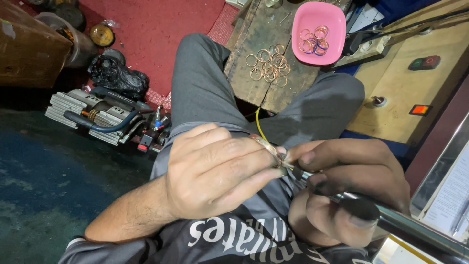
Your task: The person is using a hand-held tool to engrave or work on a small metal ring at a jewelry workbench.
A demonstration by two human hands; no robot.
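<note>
A seated person's left hand is pinching a thin copper-coloured ring between closed fingertips, holding it low over the lap, just beside the right hand. That hand's fingers are wrapping tight around a dark metal hand tool, its tip touching the ring. Ahead, between the knees, more rings are lying loose near the edge of a worn wooden block; a pink tray of rings is sitting at its far corner. Red flooring is lying open to the left.
</note>
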